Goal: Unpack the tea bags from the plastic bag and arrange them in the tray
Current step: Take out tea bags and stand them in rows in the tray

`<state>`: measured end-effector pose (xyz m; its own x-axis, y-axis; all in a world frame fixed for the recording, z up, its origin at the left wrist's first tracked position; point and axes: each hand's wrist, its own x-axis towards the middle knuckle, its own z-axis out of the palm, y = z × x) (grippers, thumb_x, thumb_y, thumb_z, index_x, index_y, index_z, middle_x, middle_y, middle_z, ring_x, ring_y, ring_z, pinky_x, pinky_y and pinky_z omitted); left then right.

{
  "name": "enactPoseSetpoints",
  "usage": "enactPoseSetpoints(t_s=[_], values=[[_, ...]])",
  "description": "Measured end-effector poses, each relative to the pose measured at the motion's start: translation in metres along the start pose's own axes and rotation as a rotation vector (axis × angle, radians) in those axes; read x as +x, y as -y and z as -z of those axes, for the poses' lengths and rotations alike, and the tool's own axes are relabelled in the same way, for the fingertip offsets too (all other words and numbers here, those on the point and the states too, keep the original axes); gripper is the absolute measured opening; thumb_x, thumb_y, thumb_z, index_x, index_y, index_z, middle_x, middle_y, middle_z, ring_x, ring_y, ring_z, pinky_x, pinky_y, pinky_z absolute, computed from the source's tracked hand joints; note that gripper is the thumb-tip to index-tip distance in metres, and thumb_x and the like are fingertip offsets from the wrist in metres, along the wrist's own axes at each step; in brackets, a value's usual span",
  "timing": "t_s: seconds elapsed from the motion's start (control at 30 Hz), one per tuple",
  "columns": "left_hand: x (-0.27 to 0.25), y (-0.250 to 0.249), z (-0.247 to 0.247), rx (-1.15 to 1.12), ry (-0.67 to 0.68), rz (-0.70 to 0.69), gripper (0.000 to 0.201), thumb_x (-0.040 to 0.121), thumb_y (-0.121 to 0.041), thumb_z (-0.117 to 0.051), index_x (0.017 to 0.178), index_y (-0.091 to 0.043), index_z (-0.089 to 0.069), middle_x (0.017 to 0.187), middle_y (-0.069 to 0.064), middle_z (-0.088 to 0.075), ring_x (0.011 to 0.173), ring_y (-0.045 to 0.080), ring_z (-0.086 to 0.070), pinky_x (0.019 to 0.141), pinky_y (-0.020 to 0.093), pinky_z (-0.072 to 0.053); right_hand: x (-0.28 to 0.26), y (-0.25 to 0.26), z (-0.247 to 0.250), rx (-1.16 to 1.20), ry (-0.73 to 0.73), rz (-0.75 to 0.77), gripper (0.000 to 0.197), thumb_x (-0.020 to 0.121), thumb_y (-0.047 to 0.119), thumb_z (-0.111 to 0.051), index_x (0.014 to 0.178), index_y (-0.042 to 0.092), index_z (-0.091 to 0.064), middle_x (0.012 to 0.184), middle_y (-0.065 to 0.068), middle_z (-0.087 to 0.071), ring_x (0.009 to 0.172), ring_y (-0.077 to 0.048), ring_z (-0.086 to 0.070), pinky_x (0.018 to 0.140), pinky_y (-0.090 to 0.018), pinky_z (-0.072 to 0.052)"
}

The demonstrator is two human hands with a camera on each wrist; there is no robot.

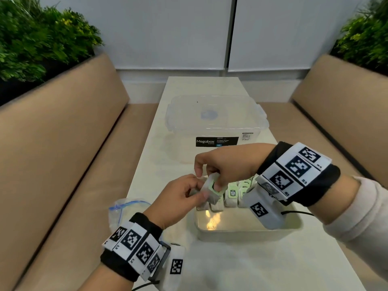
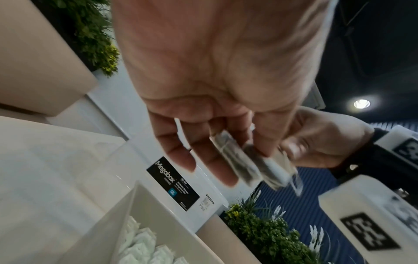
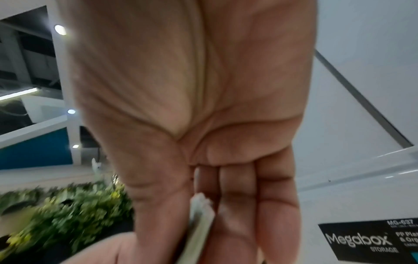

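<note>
A small stack of tea bags (image 1: 212, 191) with green tags hangs above the left far end of the pale tray (image 1: 247, 233). My left hand (image 1: 198, 193) pinches its left side, and my right hand (image 1: 213, 182) grips it from above with thumb and fingers. In the left wrist view the left fingers (image 2: 203, 160) curl round the tea bags (image 2: 239, 160). The right wrist view shows the stack's edge (image 3: 201, 223) between thumb and fingers. A row of tea bags (image 1: 233, 194) stands along the tray's far wall. The plastic bag (image 1: 119, 208) lies crumpled to the left of the tray.
A clear lidded Megabox container (image 1: 214, 122) stands just behind the tray on the narrow white table (image 1: 231, 265). Tan bench seats (image 1: 73, 154) run along both sides, with green plants (image 1: 31, 38) behind them. The near half of the tray's floor is bare.
</note>
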<state>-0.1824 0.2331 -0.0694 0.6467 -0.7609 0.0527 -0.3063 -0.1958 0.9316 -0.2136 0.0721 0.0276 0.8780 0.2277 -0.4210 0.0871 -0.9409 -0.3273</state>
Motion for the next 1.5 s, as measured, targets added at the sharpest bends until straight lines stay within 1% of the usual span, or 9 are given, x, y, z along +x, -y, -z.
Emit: enactPoseSetpoints(t_s=[0.2,0.3,0.57,0.67,0.8,0.93,1.03,1.33,1.5], values=[[0.006,0.004,-0.005,-0.205,-0.147,0.022,0.013,0.082,-0.029,-0.061,0.076,-0.025,-0.071,0.092,0.003,-0.068,0.083,0.02,-0.065,0.077,0.035,-0.057,-0.014,-0.017,-0.005,0.597,-0.608,-0.042,0.009,0.09,0.009,-0.057,0.089,0.017,-0.053,0.081,-0.001,-0.068,0.067,-0.017,-0.067,0.071,-0.038,-0.054],[0.008,0.007,-0.008,-0.254,-0.197,0.046,0.014,0.089,-0.016,-0.059,0.079,-0.02,-0.067,0.098,0.017,-0.067,0.08,0.018,-0.064,0.068,0.022,-0.053,-0.013,-0.017,-0.031,0.732,-0.734,-0.06,0.013,0.086,0.023,-0.065,0.086,0.018,-0.054,0.078,0.0,-0.067,0.068,-0.02,-0.068,0.072,-0.04,-0.054],[0.007,0.001,-0.01,-0.314,-0.163,0.019,0.011,0.089,-0.017,-0.059,0.081,-0.012,-0.065,0.089,0.012,-0.063,0.073,0.008,-0.065,0.063,0.016,-0.05,-0.005,-0.018,-0.056,0.85,-0.796,-0.087,0.034,0.073,0.0,-0.075,0.079,0.023,-0.05,0.062,-0.002,-0.06,0.052,-0.013,-0.057,0.059,-0.029,-0.052],[0.012,0.003,-0.006,-0.227,-0.178,-0.049,0.019,0.072,-0.048,-0.062,0.076,-0.03,-0.068,0.082,0.002,-0.061,0.077,0.013,-0.06,0.071,0.031,-0.054,-0.01,-0.017,-0.052,0.841,-0.707,-0.061,0.032,0.075,0.0,-0.075,0.082,0.019,-0.051,0.063,-0.003,-0.061,0.054,-0.016,-0.059,0.057,-0.025,-0.052],[0.015,0.007,-0.002,-0.143,-0.196,-0.062,0.008,0.074,-0.042,-0.063,0.068,-0.038,-0.067,0.072,-0.015,-0.06,0.072,0.006,-0.056,0.073,0.03,-0.048,-0.012,-0.017,-0.044,0.904,-0.687,-0.039,0.024,0.081,-0.006,-0.066,0.083,0.014,-0.051,0.061,-0.008,-0.063,0.053,-0.018,-0.061,0.058,-0.03,-0.054],[0.014,0.009,-0.004,-0.171,-0.187,-0.06,0.009,0.078,-0.031,-0.066,0.071,-0.029,-0.07,0.079,0.001,-0.066,0.082,0.023,-0.063,0.078,0.031,-0.052,-0.011,-0.023,-0.045,0.936,-0.705,-0.075,0.023,0.084,-0.004,-0.063,0.077,0.012,-0.049,0.061,-0.001,-0.06,0.052,-0.019,-0.061,0.054,-0.032,-0.052],[0.019,0.007,-0.008,-0.306,-0.266,0.01,0.011,0.087,-0.01,-0.06,0.078,-0.013,-0.066,0.08,0.007,-0.067,0.074,0.017,-0.065,0.068,0.024,-0.054,-0.009,-0.021,-0.057,0.9,-0.627,-0.128,0.023,0.082,0.001,-0.067,0.074,0.015,-0.051,0.058,0.004,-0.059,0.054,-0.02,-0.064,0.05,-0.029,-0.048],[0.029,0.013,-0.02,-0.133,-0.458,0.022,0.006,0.083,-0.014,-0.065,0.078,-0.012,-0.063,0.089,0.007,-0.063,0.075,0.019,-0.062,0.05,0.02,-0.052,-0.003,-0.019,-0.08,1.092,-0.525,-0.236,0.026,0.085,-0.001,-0.058,0.065,0.015,-0.064,0.068,-0.004,-0.07,0.058,-0.014,-0.066,0.055,-0.018,-0.048],[0.031,0.012,-0.023,-0.108,-0.502,0.003,0.01,0.084,-0.02,-0.065,0.075,-0.02,-0.063,0.091,0.009,-0.063,0.08,0.025,-0.065,0.052,0.025,-0.055,-0.003,-0.019,-0.086,1.074,-0.629,-0.235,0.004,0.074,0.007,-0.073,0.072,0.01,-0.071,0.069,-0.011,-0.07,0.068,-0.017,-0.064,0.07,-0.035,-0.052]])
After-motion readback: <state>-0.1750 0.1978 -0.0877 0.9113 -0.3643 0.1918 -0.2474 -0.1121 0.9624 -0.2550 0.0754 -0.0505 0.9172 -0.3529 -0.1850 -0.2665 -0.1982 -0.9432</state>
